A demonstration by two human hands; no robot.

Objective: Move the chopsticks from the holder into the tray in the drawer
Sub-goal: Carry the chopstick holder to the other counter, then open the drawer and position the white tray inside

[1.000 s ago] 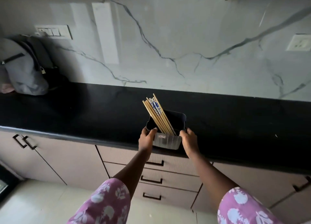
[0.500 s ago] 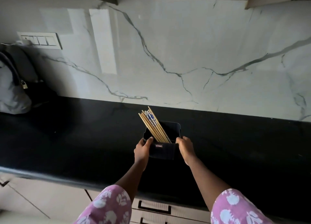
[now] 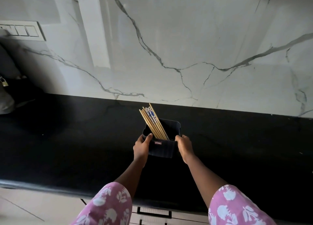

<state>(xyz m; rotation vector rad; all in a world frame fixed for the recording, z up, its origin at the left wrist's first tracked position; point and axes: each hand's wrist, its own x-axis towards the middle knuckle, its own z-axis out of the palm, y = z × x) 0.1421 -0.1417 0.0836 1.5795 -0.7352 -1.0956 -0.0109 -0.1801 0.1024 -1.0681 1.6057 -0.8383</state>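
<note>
Holding: the left hand (image 3: pixel 141 147) gripped the left side of the dark plastic holder (image 3: pixel 163 150), thumb hooked over its rim; the right hand (image 3: pixel 184 148) was curled round the right side. Both hands had hold of the holder and neither touched a chopstick.
Chopsticks: a bundle of wooden chopsticks (image 3: pixel 153 123), a few with blue-and-white patterned tops, stood inside the holder, leaning back and to the left, their upper ends well above the rim.
Holder: it sat over the middle of the black countertop (image 3: pixel 67 140), well short of the marble backsplash (image 3: pixel 169 38); whether it rested on the counter or was held just above could not be told.
Drawer: only a drawer front (image 3: pixel 153 219) with a dark handle showed at the bottom edge, under the counter lip, and it looked closed. No tray was in view.
Done so far: by my reading, nothing; every chopstick was in the holder.
Left to do: likely opening the drawer, taking the chopsticks out, and laying them in the tray.
Nearby: a switch plate (image 3: pixel 22 31) was on the wall at far left, and a grey bag (image 3: pixel 5 96) stood at the left edge.
</note>
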